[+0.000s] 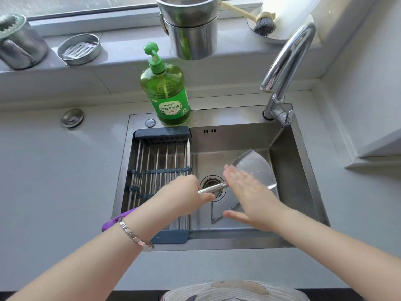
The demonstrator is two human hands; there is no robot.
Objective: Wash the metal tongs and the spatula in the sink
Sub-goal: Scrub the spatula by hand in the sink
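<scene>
On the window ledge at far left stands a steel mug with a glass lid (19,42), and beside it a shallow round steel dish (79,48) holding a perforated insert. Below them, the grey bench (54,170) carries a small round metal cap (72,117). At the sink's near left corner a purple object (115,220) pokes out from under the left forearm; what it is cannot be told.

A drying rack of steel rods with dark blue ends (160,170) spans the left part of the stainless steel sink (230,137). A green pump bottle of dish soap (166,90) stands on the sink's back rim, with two stacked steel pots (191,27) on the ledge behind it.

The left hand (186,192), a silver bracelet on its wrist, is curled round the handle of a wide-bladed metal spatula (256,168). The handle crosses above the round drain (211,185), and the blade hangs over the basin to its right. The right hand (249,192) lies flat on the blade, fingers straight and spread.

A curved chrome tap (286,61) rises at the back right corner, and a wooden-handled dish brush (262,22) rests on the ledge behind.
</scene>
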